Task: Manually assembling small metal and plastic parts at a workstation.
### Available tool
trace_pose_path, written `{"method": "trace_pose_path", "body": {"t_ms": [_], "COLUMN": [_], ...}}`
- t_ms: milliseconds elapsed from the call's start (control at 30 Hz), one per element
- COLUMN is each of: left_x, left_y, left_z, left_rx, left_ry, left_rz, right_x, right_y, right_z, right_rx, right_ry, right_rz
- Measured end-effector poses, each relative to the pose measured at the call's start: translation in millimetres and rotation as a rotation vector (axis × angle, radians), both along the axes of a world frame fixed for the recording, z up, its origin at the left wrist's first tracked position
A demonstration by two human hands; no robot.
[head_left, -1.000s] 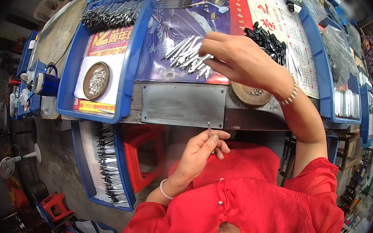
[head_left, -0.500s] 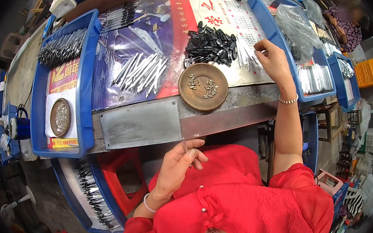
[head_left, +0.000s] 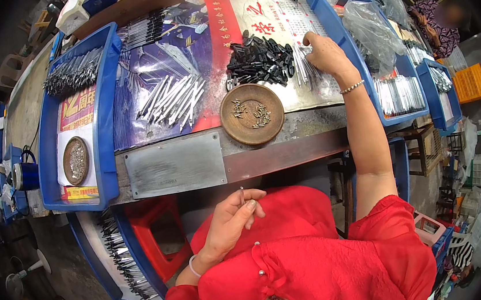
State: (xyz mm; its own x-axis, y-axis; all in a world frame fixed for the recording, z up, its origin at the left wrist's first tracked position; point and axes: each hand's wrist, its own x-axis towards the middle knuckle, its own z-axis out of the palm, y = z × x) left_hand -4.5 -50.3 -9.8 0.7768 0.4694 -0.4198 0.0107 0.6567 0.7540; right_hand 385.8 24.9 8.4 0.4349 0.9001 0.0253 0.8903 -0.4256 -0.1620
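Note:
Above my lap, my left hand (head_left: 230, 220) pinches a thin metallic rod (head_left: 242, 196) that stands upright between thumb and forefinger. My right arm stretches over the bench, and my right hand (head_left: 327, 56) hovers at a small row of slim white sticks (head_left: 303, 66); its bent thumb and forefinger look apart, with nothing visible between them. Left of the sticks lies a heap of small black clip-like parts (head_left: 261, 61). A round brown dish (head_left: 254, 134) of tiny metal pieces (head_left: 260, 115) sits at the bench's front. Farther left spreads a pile of white-and-silver pen-like barrels (head_left: 172, 101).
A blue tray (head_left: 106, 157) at left carries pen parts and another small dish (head_left: 76, 160). On the right, a blue tray (head_left: 367, 80) holds plastic bags and white rods. A metal plate (head_left: 175, 165) covers the front edge. Another person (head_left: 440, 29) is at far right.
My right hand has reached farther forward and left, onto the white sticks. The left hand still holds the rod, slightly lower relative to the bench edge. The whole view has shifted slightly.

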Motion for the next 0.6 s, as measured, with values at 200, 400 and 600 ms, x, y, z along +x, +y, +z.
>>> {"method": "trace_pose_path", "body": {"t_ms": [200, 400, 600], "left_x": [1, -4, 2], "left_y": [-4, -3, -1], "left_z": [2, -2, -5], "left_rx": [-0.041, -0.101, -0.132], "left_ry": [0.000, -0.036, -0.044], "left_rz": [-0.035, -0.078, 0.001], "right_x": [-8, 2, -29], "right_y": [22, 26, -23], "right_z": [0, 6, 38], "right_rx": [-0.190, -0.270, 0.054], "right_ry": [-0.154, -0.132, -0.130], "right_rz": [0.000, 0.055, 0.051]}}
